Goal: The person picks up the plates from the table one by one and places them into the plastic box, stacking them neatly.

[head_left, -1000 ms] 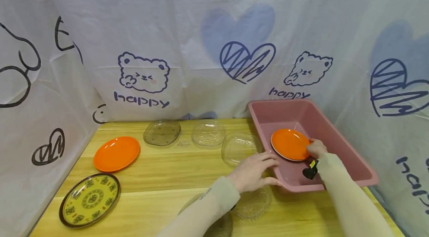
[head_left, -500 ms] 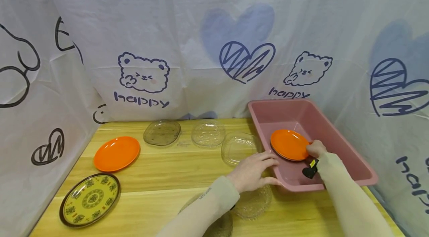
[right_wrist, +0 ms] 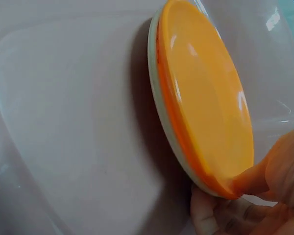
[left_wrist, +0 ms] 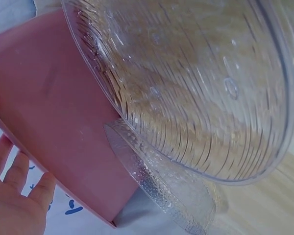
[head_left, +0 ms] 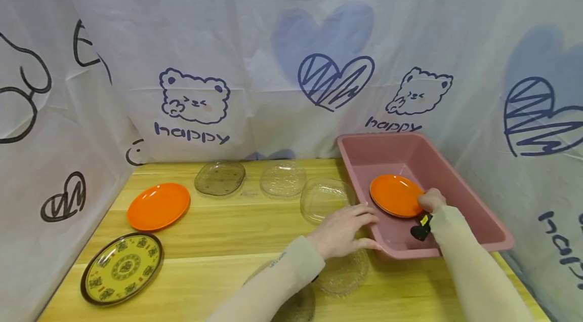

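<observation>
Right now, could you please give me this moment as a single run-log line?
left hand: touches pink bin | right hand: pinches orange plate inside it | yellow plate, second orange plate: on table

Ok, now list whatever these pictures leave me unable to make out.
Head view: near smoky plate, partly covered by the left sleeve and cut off by the bottom edge.
Head view: lettering on that sleeve, too small to read.
Right wrist view: whether the pale rim is a second plate's; the held orange plate covers the rest.
Left wrist view: left hand, partly cut off by the edges.
</observation>
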Demonstrator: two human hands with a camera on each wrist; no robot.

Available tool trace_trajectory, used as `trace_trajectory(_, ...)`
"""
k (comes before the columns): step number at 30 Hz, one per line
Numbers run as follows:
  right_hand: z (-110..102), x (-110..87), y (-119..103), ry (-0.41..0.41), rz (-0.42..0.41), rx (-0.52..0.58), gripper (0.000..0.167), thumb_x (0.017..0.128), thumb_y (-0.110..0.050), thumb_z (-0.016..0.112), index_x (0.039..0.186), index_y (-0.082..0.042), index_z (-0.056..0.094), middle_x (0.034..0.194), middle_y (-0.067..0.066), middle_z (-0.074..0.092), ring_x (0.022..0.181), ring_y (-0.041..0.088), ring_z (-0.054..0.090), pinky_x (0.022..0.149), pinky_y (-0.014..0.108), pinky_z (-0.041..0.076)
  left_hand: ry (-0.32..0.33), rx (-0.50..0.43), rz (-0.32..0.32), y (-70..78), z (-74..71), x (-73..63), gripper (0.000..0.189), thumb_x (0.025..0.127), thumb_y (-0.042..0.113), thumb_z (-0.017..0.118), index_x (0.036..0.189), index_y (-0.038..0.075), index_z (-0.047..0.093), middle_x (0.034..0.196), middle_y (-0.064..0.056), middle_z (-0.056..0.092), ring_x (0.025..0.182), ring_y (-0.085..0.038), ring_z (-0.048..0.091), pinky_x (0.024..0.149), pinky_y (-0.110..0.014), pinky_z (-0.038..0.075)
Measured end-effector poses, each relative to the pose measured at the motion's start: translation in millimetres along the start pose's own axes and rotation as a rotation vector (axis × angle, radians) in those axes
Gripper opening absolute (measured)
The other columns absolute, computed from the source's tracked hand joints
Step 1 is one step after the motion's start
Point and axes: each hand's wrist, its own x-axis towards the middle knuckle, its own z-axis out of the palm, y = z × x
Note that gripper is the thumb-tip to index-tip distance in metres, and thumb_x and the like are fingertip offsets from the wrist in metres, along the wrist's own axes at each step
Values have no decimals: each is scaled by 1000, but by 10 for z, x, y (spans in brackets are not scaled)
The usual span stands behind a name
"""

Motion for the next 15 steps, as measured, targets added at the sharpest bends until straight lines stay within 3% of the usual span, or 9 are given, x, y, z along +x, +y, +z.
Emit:
trace_trajectory(7, -1, 9, -55, 38, 5, 32, 22, 87, -12, 41, 89, 6, 52, 76, 11, 48, 72, 26, 52, 65, 29, 42, -4, -25, 6, -28, -29, -7, 62, 96, 63, 51, 144, 24, 55, 158, 6, 45, 151, -14, 36, 127, -32, 28)
trace_trajectory(11, 41, 1, -106, 123, -15, 42, 21, 88, -17, 40, 83, 2, 49, 75, 11, 44, 73, 28, 50, 67, 33, 41, -10, -72, 7, -59, -37, -10, 57, 100, 59, 48, 145, 24, 55, 159, 7, 44, 151, -14, 37, 126, -31, 30)
trace_trajectory(13, 66, -28, -142, 186, -34, 66, 32, 91, -18, 40, 95, 11, 53, 86, 22, 52, 83, 37, 54, 74, 42, 50, -11, -99, 2, -78, -47, -23, 55, 102, 57, 44, 145, 24, 54, 159, 7, 44, 149, -13, 40, 125, -31, 33)
trace_trajectory(15, 85, -62, -197, 245, -53, 100, 44, 93, -19, 39, 117, 16, 53, 109, 33, 55, 100, 45, 54, 89, 53, 53, 0, -121, -7, -104, -66, -48, 54, 104, 55, 41, 147, 23, 52, 158, 6, 45, 147, -14, 43, 124, -31, 34)
